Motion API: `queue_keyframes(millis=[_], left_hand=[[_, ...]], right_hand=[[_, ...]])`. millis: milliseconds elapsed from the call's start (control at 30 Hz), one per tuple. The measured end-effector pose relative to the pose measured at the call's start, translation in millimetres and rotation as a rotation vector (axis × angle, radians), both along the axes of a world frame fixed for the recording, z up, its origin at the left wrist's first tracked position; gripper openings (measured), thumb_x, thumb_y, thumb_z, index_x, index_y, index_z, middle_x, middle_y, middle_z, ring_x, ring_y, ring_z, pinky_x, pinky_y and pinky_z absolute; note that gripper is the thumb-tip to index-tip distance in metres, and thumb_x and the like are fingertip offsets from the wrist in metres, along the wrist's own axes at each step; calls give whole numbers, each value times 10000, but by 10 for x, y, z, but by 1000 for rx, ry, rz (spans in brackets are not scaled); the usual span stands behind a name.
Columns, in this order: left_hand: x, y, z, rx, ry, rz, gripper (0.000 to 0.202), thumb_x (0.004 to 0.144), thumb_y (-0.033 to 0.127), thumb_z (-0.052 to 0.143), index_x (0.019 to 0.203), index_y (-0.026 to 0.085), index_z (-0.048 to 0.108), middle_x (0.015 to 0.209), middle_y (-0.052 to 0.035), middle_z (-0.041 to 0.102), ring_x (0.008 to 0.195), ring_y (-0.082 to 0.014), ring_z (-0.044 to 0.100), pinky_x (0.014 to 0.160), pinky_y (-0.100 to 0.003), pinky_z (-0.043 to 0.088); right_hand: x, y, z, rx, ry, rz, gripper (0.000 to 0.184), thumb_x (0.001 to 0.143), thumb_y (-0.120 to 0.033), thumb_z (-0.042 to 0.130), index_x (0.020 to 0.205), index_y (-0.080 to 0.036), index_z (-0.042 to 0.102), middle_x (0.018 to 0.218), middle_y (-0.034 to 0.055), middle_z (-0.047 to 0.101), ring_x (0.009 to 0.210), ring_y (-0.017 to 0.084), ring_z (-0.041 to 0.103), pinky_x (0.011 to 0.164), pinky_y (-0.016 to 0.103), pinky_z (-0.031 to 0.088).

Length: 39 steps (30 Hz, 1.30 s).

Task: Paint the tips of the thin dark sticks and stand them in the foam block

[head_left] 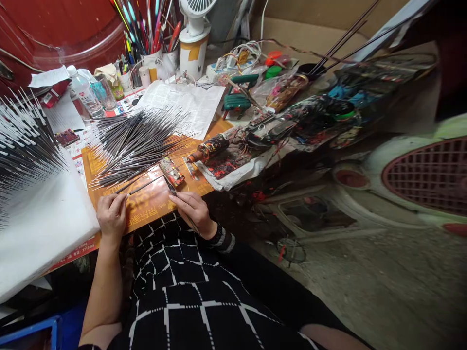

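Observation:
My left hand (112, 215) is closed at the front edge of the orange board (144, 214), pinching a thin dark stick (146, 186) that points right. My right hand (194, 210) is closed around a slim brush-like tool (170, 186). Its dark head is close to the stick's far end; whether they touch I cannot tell. Just beyond the tool lies a small paint-smeared block (172, 171). Behind my hands a heap of thin dark tapered sticks (134, 138) with pale ends spreads over the board.
On the left, more white-tipped sticks (25, 141) stand in a white foam block (44, 214). A newspaper sheet (182, 104), water bottle (82, 90) and small fan (195, 29) are at the back. Right of the board sits a paint-crusted motor-like device (215, 146); a power strip (222, 68) lies behind it.

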<state>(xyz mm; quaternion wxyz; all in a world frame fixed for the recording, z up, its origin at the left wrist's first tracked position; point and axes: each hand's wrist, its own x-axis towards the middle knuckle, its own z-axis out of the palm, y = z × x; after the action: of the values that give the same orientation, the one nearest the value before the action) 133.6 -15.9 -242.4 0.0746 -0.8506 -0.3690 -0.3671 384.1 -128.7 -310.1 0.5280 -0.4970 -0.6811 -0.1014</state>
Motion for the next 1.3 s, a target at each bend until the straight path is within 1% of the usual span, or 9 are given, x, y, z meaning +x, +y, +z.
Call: queue_keyframes(millis=[400,633,800,900,1000,1067,1133,1233,1300], left_hand=[[-12,10,3,-18,-2,0,163,953,250,625,1025,207,765,889,-64,687,826,-187,563,800,-311,443],[-19,32,7,21,16,-21,169,964,237,604,1035,195,751,884,-67,702,812,-191,552,791,-315,434],[-7,46,-4,59,50,-10,165,970,237,588,1000,202,746,844,-61,701,789,-199,530,775,-322,417],[0,-26,68,87,56,16,184,972,211,564,979,208,748,812,-58,684,773,-203,510,757,-320,413],[-79,-105,293,117,76,72,226,972,172,528,1006,210,747,815,-64,672,791,-206,511,770,-325,420],[-226,-114,552,154,93,135,252,974,159,508,1042,209,746,854,-78,675,824,-211,515,789,-336,422],[-450,-79,899,204,110,212,264,978,166,502,1063,212,747,907,-91,672,860,-216,513,811,-353,415],[-827,49,1518,274,145,311,234,979,204,529,1036,213,756,966,-103,658,932,-227,501,856,-382,403],[-1014,178,1912,287,174,338,198,975,221,557,993,198,752,1006,-102,654,991,-223,487,897,-386,411]], right_hand=[[-10,21,-70,14,-5,-32,529,964,-102,535,1479,-219,509,1185,120,716,1104,231,680,950,392,592],[5,49,-91,57,37,18,555,962,-96,518,1504,-203,472,1172,130,714,1101,230,680,936,407,601],[50,50,-110,113,46,48,529,952,-92,522,1471,-195,507,1138,119,727,1041,218,700,882,399,621],[75,9,-126,104,48,84,542,936,-78,546,1463,-202,516,1113,113,731,1028,220,702,868,396,621],[91,-33,-150,95,48,113,556,917,-61,573,1451,-206,534,1104,114,735,1010,224,704,860,394,617],[95,-48,-166,106,46,130,578,895,-38,594,1448,-201,542,1092,119,739,985,227,704,850,393,614],[92,-56,-176,109,36,145,591,886,-28,601,1449,-197,541,1087,122,742,972,230,706,848,392,611],[81,-70,-176,109,23,151,575,892,-37,595,1442,-199,547,1087,115,747,971,229,714,857,383,608],[73,-76,-172,114,18,142,561,898,-45,592,1433,-205,551,1086,108,750,967,224,718,863,374,606]])
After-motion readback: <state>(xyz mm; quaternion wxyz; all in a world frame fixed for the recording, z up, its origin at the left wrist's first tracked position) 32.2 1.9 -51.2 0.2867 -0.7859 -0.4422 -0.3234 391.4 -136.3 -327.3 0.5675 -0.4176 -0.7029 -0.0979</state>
